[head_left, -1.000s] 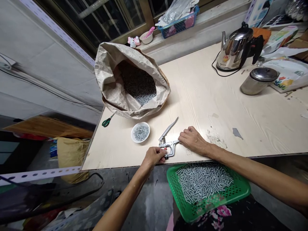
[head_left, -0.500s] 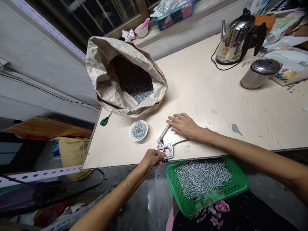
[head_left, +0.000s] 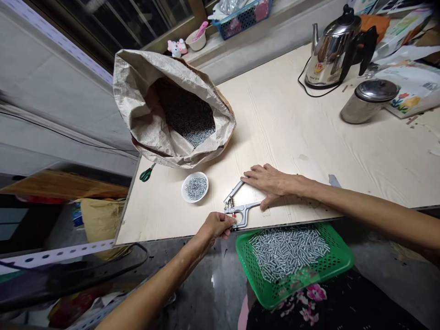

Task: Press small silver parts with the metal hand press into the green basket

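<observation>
At the table's front edge lie silver snap-fastener pliers (head_left: 243, 211), with a spring, a red piece at the jaw and the handles spread apart. My left hand (head_left: 220, 224) pinches with thumb and forefinger right at the jaw; what sits between the fingertips is too small to make out. Resting over the handle ends, my right hand (head_left: 268, 183) has its fingers stretched out across the upper handle and its thumb by the tip of the lower one. A white bowl (head_left: 195, 187) of small metal screw-like pieces stands left of the pliers.
A large woven sack (head_left: 137, 110) of similar pieces stands behind the bowl. A green basket (head_left: 295, 293) full of metal pieces rests below the table edge. Green-handled scissors (head_left: 146, 174), a kettle (head_left: 332, 55) with a cord and a lidded metal canister (head_left: 366, 103) are on the table.
My right hand has shifted slightly on the handles, and its thumb now shows by the lower handle's tip. My left hand stays at the jaw. The view has shifted slightly.
</observation>
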`<action>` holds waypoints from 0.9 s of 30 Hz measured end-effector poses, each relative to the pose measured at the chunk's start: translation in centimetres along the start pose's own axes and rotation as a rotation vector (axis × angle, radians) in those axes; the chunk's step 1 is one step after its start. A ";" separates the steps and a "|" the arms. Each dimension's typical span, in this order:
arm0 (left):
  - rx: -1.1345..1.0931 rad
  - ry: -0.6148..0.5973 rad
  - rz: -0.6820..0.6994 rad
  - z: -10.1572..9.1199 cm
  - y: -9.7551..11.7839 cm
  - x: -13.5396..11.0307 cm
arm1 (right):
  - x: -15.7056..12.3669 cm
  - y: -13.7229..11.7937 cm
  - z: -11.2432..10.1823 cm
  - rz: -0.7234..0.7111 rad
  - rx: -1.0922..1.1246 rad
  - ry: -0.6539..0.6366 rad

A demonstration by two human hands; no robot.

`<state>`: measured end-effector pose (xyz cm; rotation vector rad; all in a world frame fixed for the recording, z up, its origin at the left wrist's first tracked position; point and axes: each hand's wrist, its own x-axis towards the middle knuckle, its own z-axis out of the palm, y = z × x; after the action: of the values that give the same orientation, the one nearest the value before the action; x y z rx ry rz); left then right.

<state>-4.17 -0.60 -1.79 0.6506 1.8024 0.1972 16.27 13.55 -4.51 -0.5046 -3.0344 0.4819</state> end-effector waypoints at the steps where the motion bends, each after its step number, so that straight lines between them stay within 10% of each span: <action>1: 0.007 0.003 -0.001 0.0 0.0 0.0 | -0.1 -0.1 -0.1 0.002 -0.001 0.004; 8: 0.161 0.044 0.010 0.1 -0.1 -0.4 | -0.8 -1.0 -0.4 0.019 0.017 0.042; 14: 0.699 0.597 0.607 2.0 0.3 -1.7 | -1.4 -1.6 -0.1 0.032 0.038 0.100; 19: 0.902 0.415 1.005 3.2 2.8 0.9 | -1.6 -2.5 0.8 0.097 0.041 0.160; 27: 1.021 0.306 0.955 2.8 4.3 1.8 | -2.5 -3.2 1.6 0.190 -0.042 0.197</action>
<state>-0.51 3.40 -2.34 2.2930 1.6535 -0.0211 17.51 9.42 -5.03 -0.7968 -2.8269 0.3517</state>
